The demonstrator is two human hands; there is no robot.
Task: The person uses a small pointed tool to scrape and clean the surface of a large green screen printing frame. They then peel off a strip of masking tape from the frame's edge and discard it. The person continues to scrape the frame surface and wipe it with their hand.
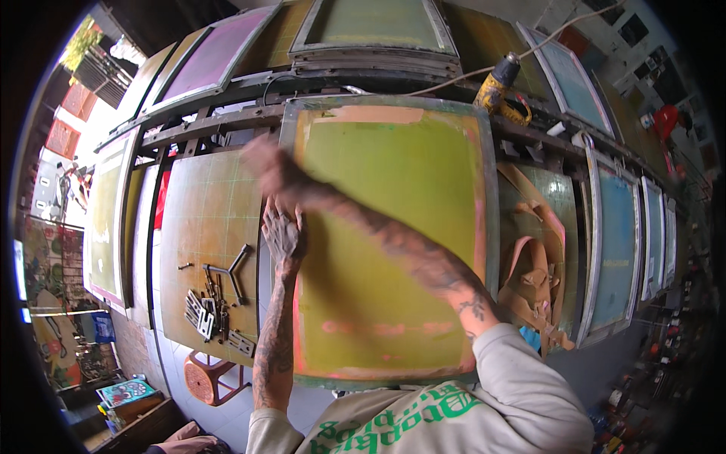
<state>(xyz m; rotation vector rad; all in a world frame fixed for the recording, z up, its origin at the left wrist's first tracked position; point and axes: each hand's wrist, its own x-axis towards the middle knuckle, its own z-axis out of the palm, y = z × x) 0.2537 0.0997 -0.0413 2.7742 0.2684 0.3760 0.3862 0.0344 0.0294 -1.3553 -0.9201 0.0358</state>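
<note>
Left opening [94, 130]: glaring, washed-out daylight
Yellow-green screen [393, 197]: well lit, soft shadow below the right forearm [412, 246]
Right hand [271, 169]: motion-blurred
Left hand [286, 236]: fairly sharp
Far right: dimmer
Rim: curved distortion, black corners

From my end of the feed, the boldest print I can make out is large green, ornate lettering [454, 401], in more than one line, across the front of the wearer's pale sweatshirt [533, 378]. Near the lower edge of the yellow-green screen [386, 189] I see a row of faint reddish marks [386, 328], too washed out for me to read. A small yellowish line [624, 262] on the blue screen [614, 219] is too tiny to read.
</note>
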